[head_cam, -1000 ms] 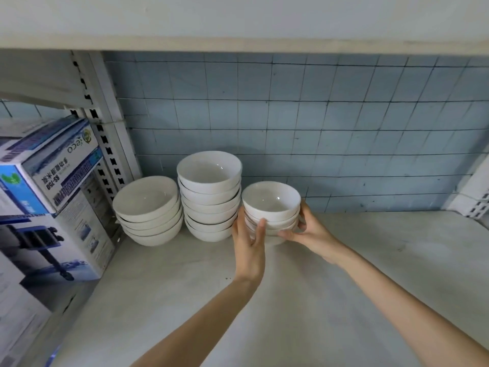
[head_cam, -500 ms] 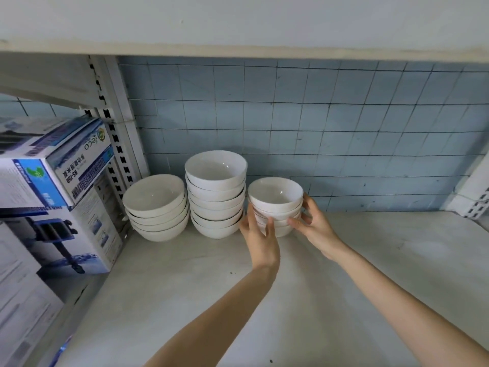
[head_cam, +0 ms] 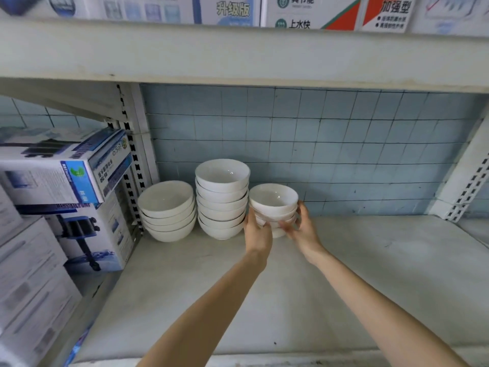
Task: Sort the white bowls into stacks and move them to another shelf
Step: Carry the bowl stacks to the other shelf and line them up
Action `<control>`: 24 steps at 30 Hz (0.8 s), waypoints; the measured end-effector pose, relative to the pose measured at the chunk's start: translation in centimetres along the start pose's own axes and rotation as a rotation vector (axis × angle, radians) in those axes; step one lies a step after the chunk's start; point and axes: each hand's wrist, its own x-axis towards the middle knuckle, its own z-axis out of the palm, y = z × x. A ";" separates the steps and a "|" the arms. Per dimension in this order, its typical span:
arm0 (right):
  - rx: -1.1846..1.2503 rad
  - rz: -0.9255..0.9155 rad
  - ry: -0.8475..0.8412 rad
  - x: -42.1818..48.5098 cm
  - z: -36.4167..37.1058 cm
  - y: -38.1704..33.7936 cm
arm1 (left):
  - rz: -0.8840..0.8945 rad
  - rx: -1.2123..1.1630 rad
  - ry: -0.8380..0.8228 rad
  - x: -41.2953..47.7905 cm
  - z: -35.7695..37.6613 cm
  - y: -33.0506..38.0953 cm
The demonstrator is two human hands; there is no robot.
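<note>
Three stacks of white bowls stand at the back left of the shelf. The wide low stack is on the left and the tall stack is in the middle. The small stack is on the right, close to the tall one. My left hand grips the small stack's left side and my right hand grips its right side, fingers curled round the lower bowls. Whether the stack's base touches the shelf is hidden by my hands.
Cardboard boxes fill the bay to the left, behind a perforated upright post. A blue tiled wall closes the back. The upper shelf hangs overhead with more boxes on it. Another upright stands at the right.
The view has tilted upward, showing the upper shelf. Both hands stay on the small stack, and the right hand's fingers have wrapped further round its front.
</note>
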 end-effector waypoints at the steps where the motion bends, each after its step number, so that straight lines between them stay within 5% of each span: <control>1: 0.014 0.001 -0.004 0.0 0.0 0.0 | -0.017 -0.014 -0.027 0.4 -0.2 -0.5; 9: -0.274 0.013 -0.111 -0.5 -1.5 -1.0 | 0.021 0.386 -0.238 -2.6 -3.8 2.5; 16: -1.379 -0.143 -0.063 -4.5 -6.3 -4.3 | 0.433 1.253 -0.297 -5.4 -9.5 4.7; 19: -1.439 -0.256 0.112 -7.2 -8.0 -5.3 | 0.574 1.403 -0.236 -6.1 -11.9 5.4; 24: -1.560 -0.048 0.186 -12.7 -11.7 -6.5 | 0.636 1.432 -0.176 -6.2 -13.1 5.7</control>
